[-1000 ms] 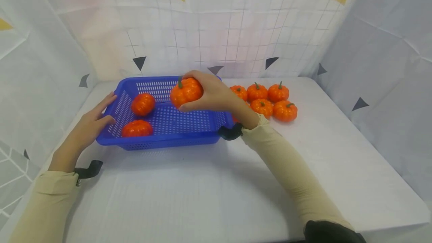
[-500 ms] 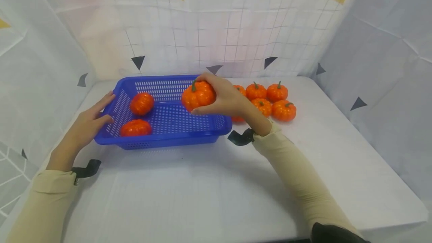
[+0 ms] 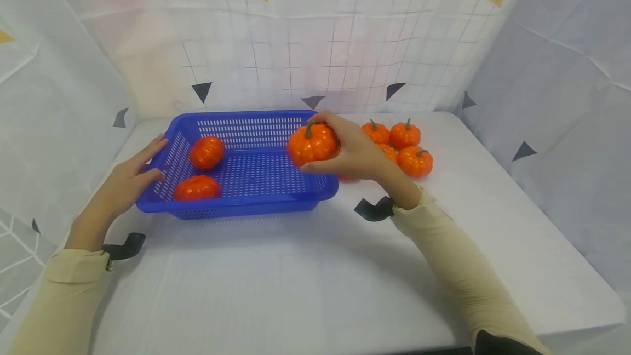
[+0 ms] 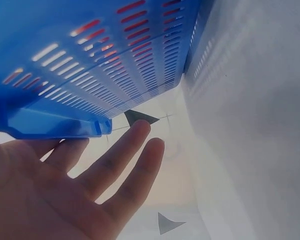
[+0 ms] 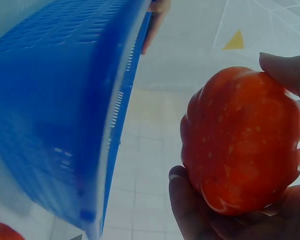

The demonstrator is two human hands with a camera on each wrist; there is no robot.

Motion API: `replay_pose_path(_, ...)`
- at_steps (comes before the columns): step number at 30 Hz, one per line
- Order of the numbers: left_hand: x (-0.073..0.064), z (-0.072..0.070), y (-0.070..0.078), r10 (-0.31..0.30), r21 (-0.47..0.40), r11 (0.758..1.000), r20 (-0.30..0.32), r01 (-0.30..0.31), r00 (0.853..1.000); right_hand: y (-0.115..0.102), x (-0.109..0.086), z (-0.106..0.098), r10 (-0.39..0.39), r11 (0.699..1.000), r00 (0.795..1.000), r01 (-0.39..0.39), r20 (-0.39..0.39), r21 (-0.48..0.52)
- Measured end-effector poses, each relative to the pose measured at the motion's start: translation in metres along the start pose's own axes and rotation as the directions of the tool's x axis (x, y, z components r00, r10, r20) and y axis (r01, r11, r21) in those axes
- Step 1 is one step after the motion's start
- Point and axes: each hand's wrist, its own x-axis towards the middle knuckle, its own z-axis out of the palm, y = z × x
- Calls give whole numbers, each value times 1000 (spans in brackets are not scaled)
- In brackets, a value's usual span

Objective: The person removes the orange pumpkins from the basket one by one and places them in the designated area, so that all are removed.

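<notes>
In the head view, my right hand (image 3: 355,149) grips a small orange pumpkin (image 3: 313,144) by its side, thumb and fingers spread around it, green stem upward. The pumpkin is raised over the right end of a blue perforated basket (image 3: 246,205). In the right wrist view, the underside of the pumpkin (image 5: 242,140) faces the camera beside the basket rim. My left hand (image 3: 123,185) rests at the basket's left rim, its fingers fairly straight. Two pumpkins, one (image 3: 207,152) behind the other (image 3: 197,187), lie in the basket's left part.
Several more pumpkins (image 3: 415,161) stand together on the white table (image 3: 246,289), right of the basket, some partly hidden by my right hand. White patterned sheets (image 3: 315,32) enclose the back and both sides.
My right hand has carried the pumpkin rightward, from over the basket's middle to its right end. My left hand has stayed at the left rim.
</notes>
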Motion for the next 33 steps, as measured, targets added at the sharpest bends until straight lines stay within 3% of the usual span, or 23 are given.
replay_pose_path(12,-3,-3,-3,-7,25,1000,18,7,1000,20,-27,-12,37,999,996,-37,-86,4)
replay_pose_path(18,0,-1,-6,-8,-20,1000,20,9,1000,28,-39,-16,56,998,989,-60,-138,-23)
replay_pose_path(33,2,-2,-4,-11,-24,1000,29,12,1000,53,-60,-13,143,989,979,-148,-143,-25)
